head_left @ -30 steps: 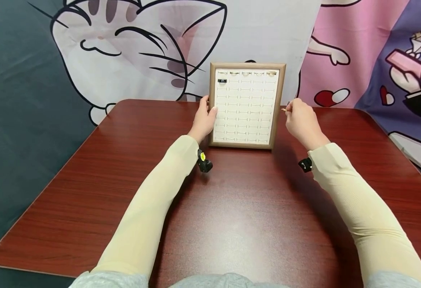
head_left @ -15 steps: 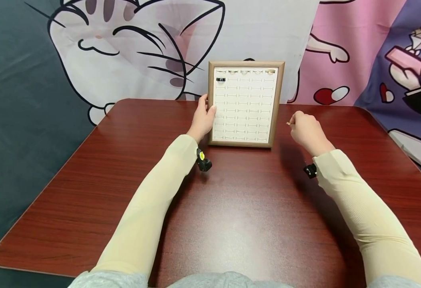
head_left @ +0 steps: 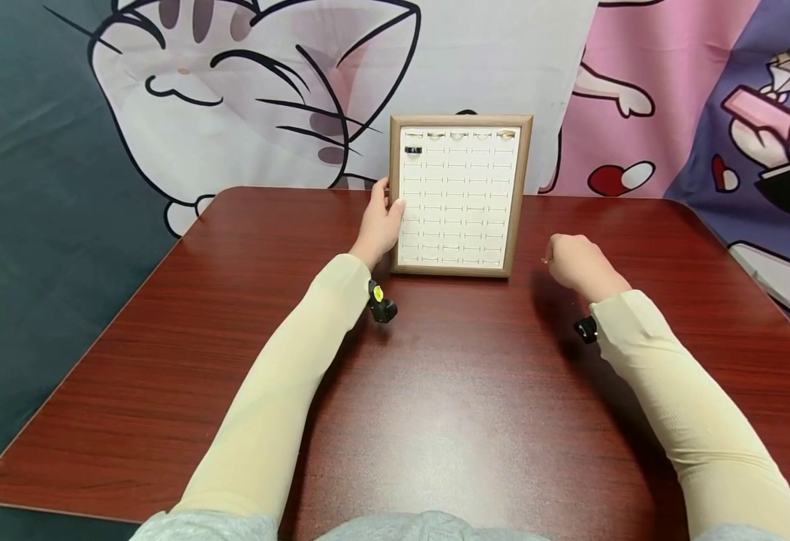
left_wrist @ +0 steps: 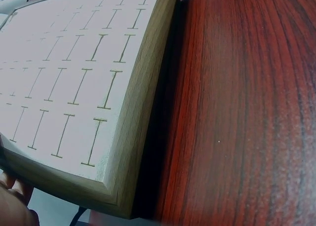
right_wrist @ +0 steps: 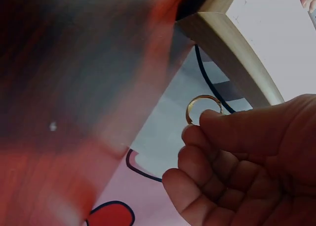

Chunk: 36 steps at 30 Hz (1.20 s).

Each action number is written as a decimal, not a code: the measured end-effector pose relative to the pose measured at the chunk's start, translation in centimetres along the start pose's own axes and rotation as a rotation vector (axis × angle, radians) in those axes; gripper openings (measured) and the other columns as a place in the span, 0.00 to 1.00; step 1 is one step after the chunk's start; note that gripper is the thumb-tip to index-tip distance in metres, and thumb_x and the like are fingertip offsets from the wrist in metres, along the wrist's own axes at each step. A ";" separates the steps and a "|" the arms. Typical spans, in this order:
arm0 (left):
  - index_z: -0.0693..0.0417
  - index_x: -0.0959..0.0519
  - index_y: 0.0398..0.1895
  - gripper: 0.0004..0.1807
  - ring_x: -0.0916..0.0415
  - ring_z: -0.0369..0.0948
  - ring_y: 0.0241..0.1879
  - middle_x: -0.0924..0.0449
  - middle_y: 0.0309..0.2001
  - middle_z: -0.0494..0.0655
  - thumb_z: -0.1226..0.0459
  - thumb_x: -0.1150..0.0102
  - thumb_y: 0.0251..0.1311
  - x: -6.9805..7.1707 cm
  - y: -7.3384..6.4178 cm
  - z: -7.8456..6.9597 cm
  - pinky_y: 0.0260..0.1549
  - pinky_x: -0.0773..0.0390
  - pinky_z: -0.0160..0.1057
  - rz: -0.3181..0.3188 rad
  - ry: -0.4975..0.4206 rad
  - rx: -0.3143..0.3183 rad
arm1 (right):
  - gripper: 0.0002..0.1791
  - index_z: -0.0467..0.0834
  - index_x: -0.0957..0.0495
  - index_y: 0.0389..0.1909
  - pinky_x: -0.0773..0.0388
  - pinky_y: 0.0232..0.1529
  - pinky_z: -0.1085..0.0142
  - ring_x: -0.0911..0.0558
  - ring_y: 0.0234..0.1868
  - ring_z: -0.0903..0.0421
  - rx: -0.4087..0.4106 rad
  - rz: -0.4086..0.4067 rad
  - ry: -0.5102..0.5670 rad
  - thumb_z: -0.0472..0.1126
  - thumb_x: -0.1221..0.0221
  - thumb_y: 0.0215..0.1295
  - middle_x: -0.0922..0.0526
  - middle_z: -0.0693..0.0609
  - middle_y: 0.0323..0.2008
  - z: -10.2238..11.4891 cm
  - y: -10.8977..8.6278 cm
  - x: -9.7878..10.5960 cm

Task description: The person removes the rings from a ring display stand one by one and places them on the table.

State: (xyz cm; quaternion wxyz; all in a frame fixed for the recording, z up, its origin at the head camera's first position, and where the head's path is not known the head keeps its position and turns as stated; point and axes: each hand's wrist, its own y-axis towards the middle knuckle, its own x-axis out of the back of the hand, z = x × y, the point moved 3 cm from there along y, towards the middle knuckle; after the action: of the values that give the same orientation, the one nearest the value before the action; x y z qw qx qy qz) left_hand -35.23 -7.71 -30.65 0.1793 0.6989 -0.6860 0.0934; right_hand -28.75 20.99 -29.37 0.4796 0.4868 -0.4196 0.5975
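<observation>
A wood-framed ring display board (head_left: 519,195) with a white slotted face stands upright near the table's far side. My left hand (head_left: 380,225) grips its left edge, thumb over the front of the frame; those fingers (left_wrist: 17,206) show at the lower left of the left wrist view. Several thin rings sit along the top row, with a gold ring (head_left: 505,135) at its right end. Below the row's left end is a black ring (head_left: 413,150). Right of the board, my right hand (head_left: 580,263) pinches a gold ring (right_wrist: 189,111) between thumb and index finger, held apart from the board.
The dark red wood-grain table (head_left: 233,315) spreads to both sides and in front of the board. Behind it hangs a cartoon-printed cloth (head_left: 496,60). A small pale speck (right_wrist: 53,126) shows on the tabletop in the right wrist view; what it is, I cannot tell.
My right hand has moved down and slightly right, away from the board's right edge, still pinching the gold ring. My left hand and the board stay about where they were.
</observation>
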 end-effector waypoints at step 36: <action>0.41 0.53 0.69 0.28 0.32 0.40 0.55 0.35 0.60 0.49 0.58 0.61 0.68 -0.1 0.1 0.3 0.53 0.32 0.40 0.001 -0.017 -0.007 | 0.03 0.39 0.28 0.22 0.35 0.27 0.63 0.30 0.25 0.51 0.120 0.120 0.040 0.31 0.46 0.50 0.28 0.47 0.21 -2.1 -0.7 -2.4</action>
State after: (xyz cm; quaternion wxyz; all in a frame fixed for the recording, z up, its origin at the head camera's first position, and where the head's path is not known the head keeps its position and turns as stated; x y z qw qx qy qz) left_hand -35.34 -7.76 -30.91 0.1759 0.6987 -0.6882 0.0852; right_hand -28.25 22.78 -32.05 0.4209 0.4766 -0.4017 0.6590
